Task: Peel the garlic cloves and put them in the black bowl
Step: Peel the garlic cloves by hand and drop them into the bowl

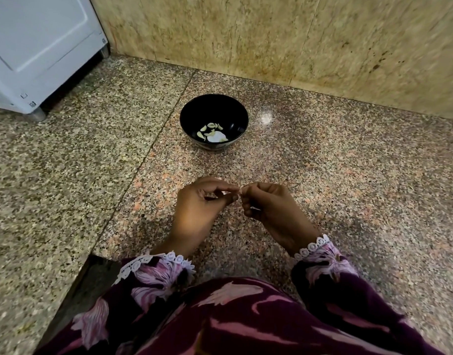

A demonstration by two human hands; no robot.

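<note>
This was a home kitchen, seen at floor level. The floor (323, 175) was speckled polished granite in large slabs with thin seams, and the wall (271, 34) behind it was clad in mottled tan stone. A white appliance (38, 47) on short metal feet stood in the far left corner, the kind of cabinet a household washer or fridge has. A black bowl (194, 111) holding peeled garlic cloves (211, 130) sat on the bare floor, and floral sleeves with lace cuffs (158, 272) suggested domestic food preparation rather than a commercial kitchen.
</note>
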